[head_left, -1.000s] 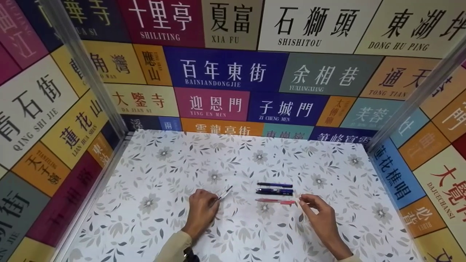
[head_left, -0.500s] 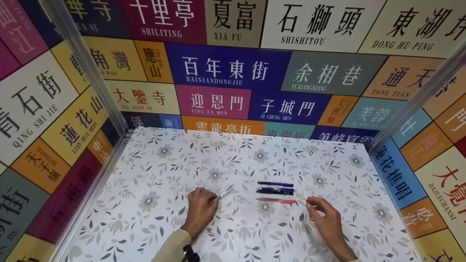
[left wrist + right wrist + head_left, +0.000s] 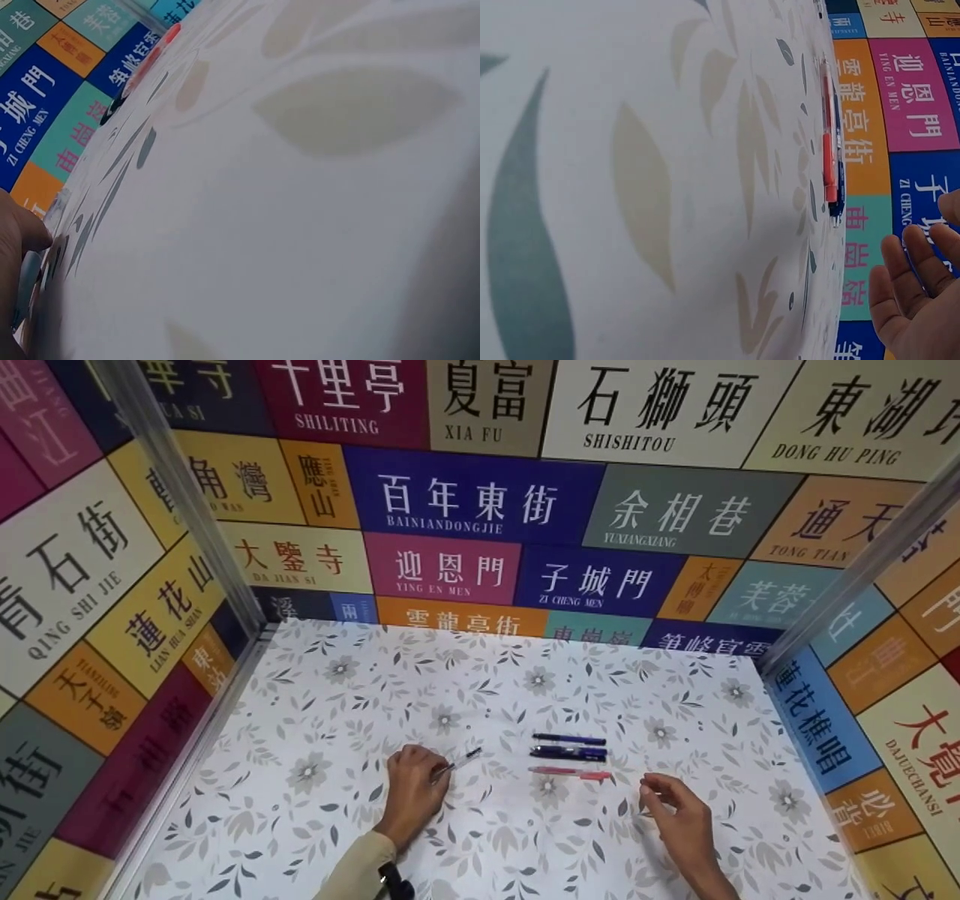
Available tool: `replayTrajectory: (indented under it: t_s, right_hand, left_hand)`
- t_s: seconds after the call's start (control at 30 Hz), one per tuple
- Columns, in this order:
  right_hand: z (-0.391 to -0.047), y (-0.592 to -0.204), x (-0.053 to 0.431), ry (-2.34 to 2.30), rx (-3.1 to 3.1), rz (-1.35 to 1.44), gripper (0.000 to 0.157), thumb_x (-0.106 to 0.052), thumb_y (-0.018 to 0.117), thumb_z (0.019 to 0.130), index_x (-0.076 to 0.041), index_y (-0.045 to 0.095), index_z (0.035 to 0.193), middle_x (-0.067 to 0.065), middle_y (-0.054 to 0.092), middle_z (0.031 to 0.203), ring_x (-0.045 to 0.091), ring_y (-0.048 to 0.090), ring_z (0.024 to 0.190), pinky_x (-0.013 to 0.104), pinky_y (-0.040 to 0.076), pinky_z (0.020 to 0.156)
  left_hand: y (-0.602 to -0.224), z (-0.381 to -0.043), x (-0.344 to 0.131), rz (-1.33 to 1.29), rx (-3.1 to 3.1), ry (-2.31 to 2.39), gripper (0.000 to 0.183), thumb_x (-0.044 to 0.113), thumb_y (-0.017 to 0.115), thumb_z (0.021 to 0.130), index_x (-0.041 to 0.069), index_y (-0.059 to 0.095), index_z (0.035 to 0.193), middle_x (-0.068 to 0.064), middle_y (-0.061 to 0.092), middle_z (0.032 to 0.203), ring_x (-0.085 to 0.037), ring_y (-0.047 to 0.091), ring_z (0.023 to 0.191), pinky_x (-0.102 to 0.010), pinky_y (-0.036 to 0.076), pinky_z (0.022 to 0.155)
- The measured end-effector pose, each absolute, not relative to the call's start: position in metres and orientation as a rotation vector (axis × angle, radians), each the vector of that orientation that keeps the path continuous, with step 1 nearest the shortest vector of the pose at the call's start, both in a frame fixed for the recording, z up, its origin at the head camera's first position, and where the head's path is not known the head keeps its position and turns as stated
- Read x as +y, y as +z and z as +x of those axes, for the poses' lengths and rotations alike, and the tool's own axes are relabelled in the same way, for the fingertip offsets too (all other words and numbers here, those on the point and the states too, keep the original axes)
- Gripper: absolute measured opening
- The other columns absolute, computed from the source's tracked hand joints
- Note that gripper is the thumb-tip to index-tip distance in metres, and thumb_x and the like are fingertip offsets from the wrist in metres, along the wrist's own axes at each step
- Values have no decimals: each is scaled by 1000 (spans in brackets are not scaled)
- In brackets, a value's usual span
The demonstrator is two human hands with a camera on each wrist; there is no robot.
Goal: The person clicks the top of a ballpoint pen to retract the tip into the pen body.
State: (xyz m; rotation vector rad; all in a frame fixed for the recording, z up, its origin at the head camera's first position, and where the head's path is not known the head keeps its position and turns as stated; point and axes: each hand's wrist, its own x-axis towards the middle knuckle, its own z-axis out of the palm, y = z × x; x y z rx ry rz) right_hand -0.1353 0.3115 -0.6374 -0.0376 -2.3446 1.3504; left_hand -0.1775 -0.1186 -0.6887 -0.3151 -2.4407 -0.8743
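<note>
My left hand (image 3: 412, 787) pinches a slim clear-and-dark pen (image 3: 466, 757) between thumb and fingers, its far end pointing up and to the right over the cloth. In the left wrist view, only part of that hand (image 3: 16, 244) shows at the edge, with the pen's grey-blue end (image 3: 28, 286) beneath the thumb. Three pens lie in a row to its right: a thin dark blue pen (image 3: 568, 739), a thicker dark blue pen (image 3: 568, 754) and a red pen (image 3: 574, 773). Nothing is in my right hand (image 3: 682, 817), which stands right of the red pen with fingers loosely bent.
A white cloth with grey flowers and leaves (image 3: 337, 720) covers the table. Panels with coloured place-name signs (image 3: 472, 495) enclose it at the back and both sides. Clear corner posts (image 3: 202, 525) rise at the back corners. A dark wristband (image 3: 395, 881) sits on the left wrist.
My right hand has drawn away from the red pen, rightward and slightly toward the body. The pen in my left hand has changed its angle a little; the three lying pens stay put.
</note>
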Motion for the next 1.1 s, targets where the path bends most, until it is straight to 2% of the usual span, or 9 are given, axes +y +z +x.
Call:
replayTrajectory:
  t_s: [0.3, 0.53, 0.83, 1.1]
  right_hand:
    - [-129, -635, 315, 1369, -2411, -144, 19, 1, 79, 100, 1, 79, 118, 12, 81, 109, 3, 72, 92, 12, 55, 81]
    - [-126, -635, 318, 1331, -2448, -178, 19, -2, 78, 101, 0, 78, 120, 12, 81, 111, 2, 70, 93, 11, 53, 81]
    - [-125, -639, 321, 1309, -2468, -233, 20, -2, 78, 101, 0, 78, 121, 13, 81, 113, -2, 70, 92, 11, 53, 80]
    - [-125, -641, 323, 1316, -2480, -245, 21, -2, 77, 102, 0, 77, 123, 14, 81, 114, -3, 70, 94, 10, 54, 81]
  left_hand:
    - [-689, -178, -118, -308, -2468, -847, 10, 13, 87, 87, 15, 78, 91, 0, 72, 92, -27, 61, 99, -59, 41, 97]
    - [-681, -177, -114, -339, -2440, -852, 17, 15, 89, 86, 11, 78, 99, -4, 70, 97, -30, 60, 102, -60, 42, 96]
    - [-665, -176, -103, -534, -2316, -819, 22, 11, 92, 81, 9, 78, 98, -1, 72, 96, -27, 63, 102, -58, 47, 94]
    - [-658, -172, -89, -711, -2327, -918, 22, 13, 90, 86, 10, 76, 104, -1, 71, 103, -22, 62, 105, -52, 46, 92]
